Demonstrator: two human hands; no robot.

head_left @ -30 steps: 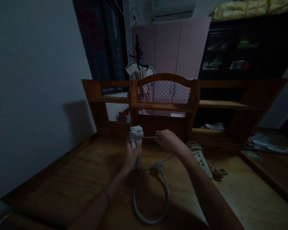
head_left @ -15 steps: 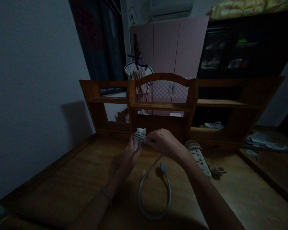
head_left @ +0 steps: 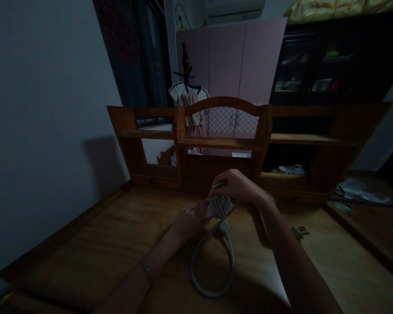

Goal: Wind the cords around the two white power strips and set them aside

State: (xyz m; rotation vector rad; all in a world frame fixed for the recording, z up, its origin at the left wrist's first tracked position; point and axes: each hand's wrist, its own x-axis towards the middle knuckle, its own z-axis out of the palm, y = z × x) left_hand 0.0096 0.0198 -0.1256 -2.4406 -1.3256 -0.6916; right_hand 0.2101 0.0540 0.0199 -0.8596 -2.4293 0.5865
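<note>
My left hand [head_left: 190,218] grips one end of a white block [head_left: 227,203], whose kind I cannot make out in the dim light. Several turns of a pale power cord [head_left: 220,208] are wound round it. Above the block, my right hand [head_left: 233,185] is closed on a stretch of that cord. The cord's free part lies in a loop on the wooden desk [head_left: 101,235], below the hands. Its plug [head_left: 224,226] rests inside the loop's upper part, just under the block.
Behind my right forearm is a white power strip [head_left: 263,220], mostly hidden, with its plug [head_left: 299,231] to the right. A wooden shelf unit [head_left: 221,143] lines the desk's back edge. A wall [head_left: 52,131] borders the left side. Papers [head_left: 360,192] lie on a surface at right.
Both hands have moved right with the block, which has turned from upright to tilted sideways. My right hand has come over its top with the cord. The loop on the desk has shrunk slightly.
</note>
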